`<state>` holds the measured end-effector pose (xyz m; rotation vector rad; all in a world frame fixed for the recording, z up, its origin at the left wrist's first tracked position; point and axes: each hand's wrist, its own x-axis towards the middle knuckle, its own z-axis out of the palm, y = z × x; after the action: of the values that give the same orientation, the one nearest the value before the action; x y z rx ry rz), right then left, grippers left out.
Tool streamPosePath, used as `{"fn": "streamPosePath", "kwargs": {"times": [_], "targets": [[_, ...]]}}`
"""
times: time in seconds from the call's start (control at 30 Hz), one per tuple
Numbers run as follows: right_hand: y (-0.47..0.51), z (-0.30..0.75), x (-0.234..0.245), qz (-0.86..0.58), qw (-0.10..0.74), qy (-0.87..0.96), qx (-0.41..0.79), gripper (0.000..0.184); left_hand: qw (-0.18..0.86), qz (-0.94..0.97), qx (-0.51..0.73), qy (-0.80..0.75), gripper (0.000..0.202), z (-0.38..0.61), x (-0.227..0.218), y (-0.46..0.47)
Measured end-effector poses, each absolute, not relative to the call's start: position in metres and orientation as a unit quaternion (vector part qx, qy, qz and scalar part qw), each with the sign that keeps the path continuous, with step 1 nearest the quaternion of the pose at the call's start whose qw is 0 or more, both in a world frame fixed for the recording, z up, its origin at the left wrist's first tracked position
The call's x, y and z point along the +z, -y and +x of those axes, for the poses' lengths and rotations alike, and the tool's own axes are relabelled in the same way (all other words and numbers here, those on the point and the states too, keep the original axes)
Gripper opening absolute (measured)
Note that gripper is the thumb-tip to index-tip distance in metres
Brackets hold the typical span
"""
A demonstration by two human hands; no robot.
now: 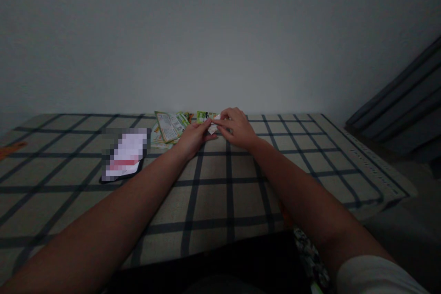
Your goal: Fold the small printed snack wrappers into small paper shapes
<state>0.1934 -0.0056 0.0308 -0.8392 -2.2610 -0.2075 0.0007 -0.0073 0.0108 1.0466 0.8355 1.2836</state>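
On a checked tablecloth (213, 202), a dark tablet (124, 158) lies well to the left of the left hand (195, 140), with printed packets (168, 126) just beyond its knuckles. That hand's thumb and fingers pinch a small slip of paper (212, 127), which the right hand (237, 128) grips from the other side. Pulled unevenly in this dim light, the slip could tear or drop among the packets.
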Motion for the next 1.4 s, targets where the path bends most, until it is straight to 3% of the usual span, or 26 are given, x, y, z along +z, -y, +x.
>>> {"fn": "streamPosePath", "kwargs": {"times": [0.13, 0.23, 0.43, 0.93, 1.17, 1.4], "targets": [[-0.002, 0.189, 0.026, -0.363, 0.477, 0.8, 0.013, 0.038, 0.581, 0.469, 0.559, -0.36, 0.042, 0.001, 0.011, 0.007], [-0.011, 0.183, 0.02, -0.415, 0.531, 0.721, 0.163, 0.045, 0.568, 0.489, 0.557, -0.359, 0.047, 0.001, 0.01, 0.008], [-0.013, 0.181, 0.02, -0.425, 0.444, 0.665, 0.425, 0.04, 0.536, 0.513, 0.558, -0.372, 0.057, 0.001, 0.01, 0.009], [-0.006, 0.184, 0.031, -0.426, 0.443, 0.641, 0.461, 0.026, 0.581, 0.489, 0.54, -0.362, 0.047, 0.0, 0.007, 0.004], [-0.006, 0.184, 0.026, -0.427, 0.44, 0.653, 0.444, 0.027, 0.537, 0.52, 0.539, -0.389, 0.048, -0.002, 0.004, 0.003], [-0.008, 0.181, 0.021, -0.373, 0.443, 0.577, 0.576, 0.026, 0.49, 0.508, 0.535, -0.464, 0.047, -0.007, 0.001, 0.0]]}}
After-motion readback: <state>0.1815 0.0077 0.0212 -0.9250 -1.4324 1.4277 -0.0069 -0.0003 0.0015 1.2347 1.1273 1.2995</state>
